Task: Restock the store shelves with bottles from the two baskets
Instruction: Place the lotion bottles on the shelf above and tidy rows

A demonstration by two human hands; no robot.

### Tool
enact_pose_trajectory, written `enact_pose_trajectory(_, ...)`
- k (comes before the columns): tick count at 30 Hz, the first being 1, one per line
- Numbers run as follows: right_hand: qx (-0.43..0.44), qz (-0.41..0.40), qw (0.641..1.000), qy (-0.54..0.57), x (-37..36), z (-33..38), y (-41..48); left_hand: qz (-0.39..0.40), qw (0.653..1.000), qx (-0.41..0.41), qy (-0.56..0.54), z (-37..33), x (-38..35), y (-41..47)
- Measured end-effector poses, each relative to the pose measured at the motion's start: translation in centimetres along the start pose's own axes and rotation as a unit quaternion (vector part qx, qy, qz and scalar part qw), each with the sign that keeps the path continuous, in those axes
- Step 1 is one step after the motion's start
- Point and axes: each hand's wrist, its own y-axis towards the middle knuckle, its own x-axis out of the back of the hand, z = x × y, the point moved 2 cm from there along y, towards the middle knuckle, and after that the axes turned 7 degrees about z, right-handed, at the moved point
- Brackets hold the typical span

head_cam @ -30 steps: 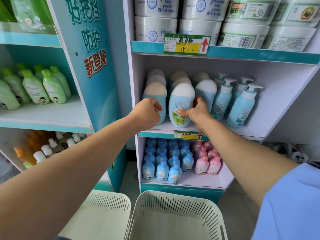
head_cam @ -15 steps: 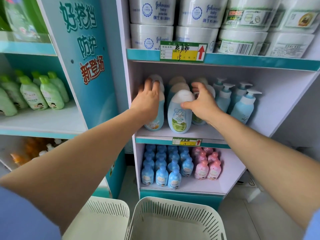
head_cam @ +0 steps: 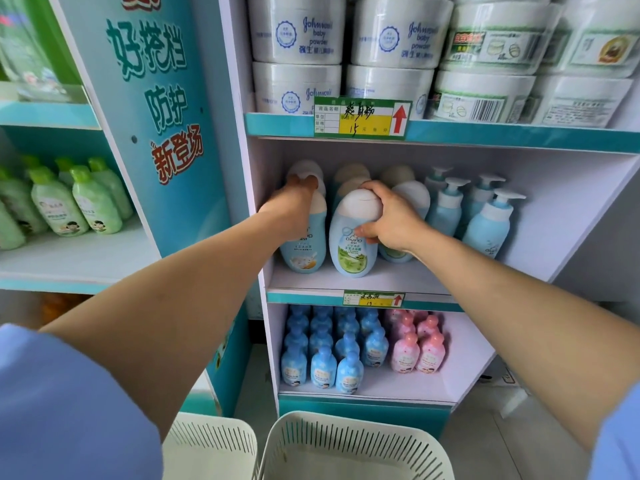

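Note:
Both hands reach into the middle shelf point(head_cam: 363, 282) of the white and teal unit. My left hand point(head_cam: 294, 209) wraps the top of a blue bottle with an orange label point(head_cam: 304, 251) at the shelf's left front. My right hand point(head_cam: 388, 216) grips the white cap of a blue bottle with a green label point(head_cam: 349, 247) standing upright beside it. More white-capped bottles stand in rows behind them. Two white slotted baskets point(head_cam: 353, 441) point(head_cam: 211, 441) sit on the floor below; no bottles show in the parts I see.
Blue pump bottles point(head_cam: 485, 223) fill the shelf's right side. Powder tubs point(head_cam: 298, 29) are stacked on the shelf above. Small blue point(head_cam: 322, 365) and pink bottles point(head_cam: 415, 348) stand on the lower shelf. Green bottles point(head_cam: 76, 199) line a shelf at left behind a teal signboard point(head_cam: 156, 116).
Both hands rose from the bottles' lower fronts to their tops. My right hand came off the bottle to its right and closed over the green-label bottle's cap. The view moved closer.

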Motion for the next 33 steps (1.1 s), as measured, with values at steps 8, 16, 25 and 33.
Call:
enact_pose_trajectory(8, 0.045, -0.034, 0.995, -0.084, 0.8, 0.0, -0.2, 0.028, 1.000, 0.010, -0.004, -0.3, 0.4, 0.7)
enact_pose_trajectory(16, 0.027, -0.059, 0.978, -0.198, 3.9, 0.9, 4.4, -0.070, 0.993, 0.041, -0.085, -2.1, 3.5, 2.4)
enact_pose_trajectory(25, -0.008, 0.083, 0.942, -0.326, 3.8, 1.7, 6.6, 0.065, 0.989, 0.093, -0.093, -2.1, 4.1, 4.2)
enact_pose_trajectory(33, 0.021, 0.059, 0.934, -0.352, 3.6, 1.8, 7.4, 0.047, 0.995, 0.086, -0.021, -2.1, 3.9, 4.7)
